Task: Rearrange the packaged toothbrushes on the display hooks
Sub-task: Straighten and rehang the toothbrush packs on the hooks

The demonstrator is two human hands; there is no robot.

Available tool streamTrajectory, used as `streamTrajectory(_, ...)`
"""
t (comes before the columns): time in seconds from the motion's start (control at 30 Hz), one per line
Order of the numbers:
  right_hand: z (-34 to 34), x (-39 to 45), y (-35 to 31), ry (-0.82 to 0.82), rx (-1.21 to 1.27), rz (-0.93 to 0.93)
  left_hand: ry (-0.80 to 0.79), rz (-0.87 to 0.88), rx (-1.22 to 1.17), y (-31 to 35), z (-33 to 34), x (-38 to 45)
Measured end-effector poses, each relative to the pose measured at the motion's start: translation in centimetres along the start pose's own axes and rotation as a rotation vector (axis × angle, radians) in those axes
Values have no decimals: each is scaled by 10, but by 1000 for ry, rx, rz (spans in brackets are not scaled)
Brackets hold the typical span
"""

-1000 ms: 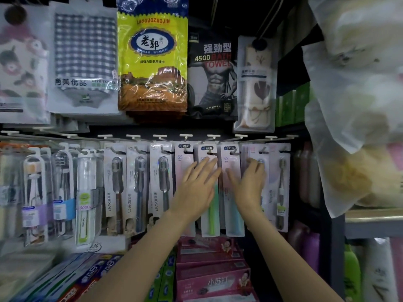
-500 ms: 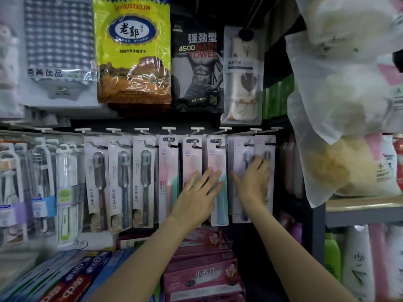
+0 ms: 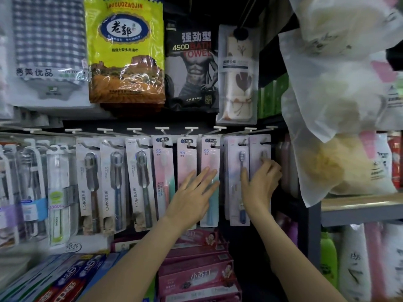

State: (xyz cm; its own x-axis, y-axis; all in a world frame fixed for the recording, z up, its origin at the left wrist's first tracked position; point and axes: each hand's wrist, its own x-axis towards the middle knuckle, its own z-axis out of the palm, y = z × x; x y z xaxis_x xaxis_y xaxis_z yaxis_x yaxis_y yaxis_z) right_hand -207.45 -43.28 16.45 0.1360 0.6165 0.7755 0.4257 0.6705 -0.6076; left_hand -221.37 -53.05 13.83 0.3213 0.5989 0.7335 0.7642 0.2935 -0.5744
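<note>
Mid-task by the look of it: packaged toothbrushes (image 3: 209,182) all hanging on the display hooks (image 3: 192,130), none off the rack, no pack carried between hooks. Left hand (image 3: 192,199) flat, fingers straight and spread, pressing on the pink-and-green packs in the middle of the row, holding nothing. Right hand (image 3: 260,184) on the far-right lilac packs (image 3: 237,171), thumb lying on the face of one pack, fingers curled over the outer edge of the rightmost pack (image 3: 259,147) (looks like a grip on that pack, but fingertips hidden behind the card). Probably straightening or about to lift the end pack; most of the sorting judged still to do, grey LMK packs (image 3: 113,184) further left untouched. Rows otherwise fairly even, cards roughly upright. Containers: hooks each carrying a stack of packs, depth of stacks not readable; clear-cased brushes (image 3: 57,197) on hooks at far left. Below, pink toothpaste boxes (image 3: 196,277) stacked on a shelf, blue and red boxes (image 3: 63,277) beside them. Above, bagged towels, yellow bag (image 3: 125,51) among them. White plastic bags (image 3: 340,101) hanging at right.
</note>
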Motion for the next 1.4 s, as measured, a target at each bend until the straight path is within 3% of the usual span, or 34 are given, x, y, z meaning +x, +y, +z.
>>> streamTrajectory(0.47,1,3,-5,15,-29,42,20,-34,0,-11,-5,-14)
streamTrajectory(0.63,11,-36,-43,70,141,-204,21,-160,9,-38,-19,-61)
streamTrajectory(0.9,68,-122,-127,-137,188,-551,-57,-275,72,-108,-45,-147)
streamTrajectory(1.03,88,-137,-158,-195,151,-519,-131,-251,31,-132,-48,-170)
streamTrajectory(1.17,91,-138,-177,-179,143,-360,-170,-248,-2,-139,-44,-172)
streamTrajectory(1.4,91,-119,-191,-166,264,-263,-134,-256,-9,-142,-42,-164)
